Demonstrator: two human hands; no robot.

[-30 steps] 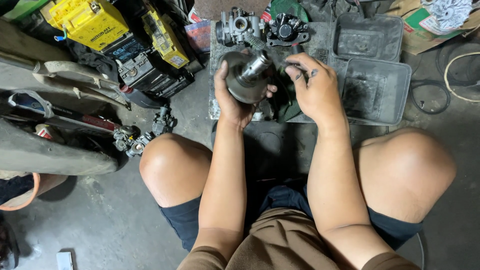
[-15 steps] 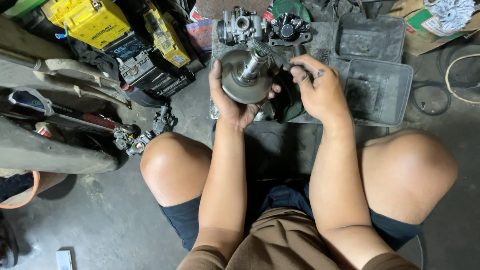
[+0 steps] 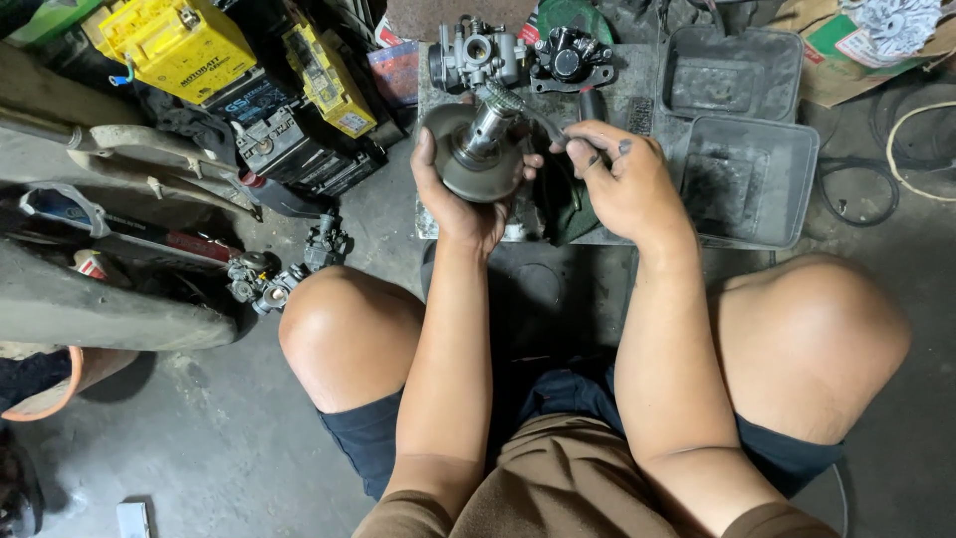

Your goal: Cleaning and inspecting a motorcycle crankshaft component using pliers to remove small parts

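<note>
Grimy concrete workshop floor (image 3: 199,458), seen from above; left hand (image 3: 460,199) cupped under round grey metal pulley with splined shaft (image 3: 480,149), tilted for access; right hand (image 3: 627,184) pinched on thin dark tool (image 3: 558,132) beside shaft; grey plastic trays (image 3: 747,179) right; yellow batteries (image 3: 179,45) far left.

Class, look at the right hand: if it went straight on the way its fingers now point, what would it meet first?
Most likely the shaft of the round metal pulley part that the left hand holds; the right hand points left toward it. Depth is unclear, so it might pass just in front.
</note>
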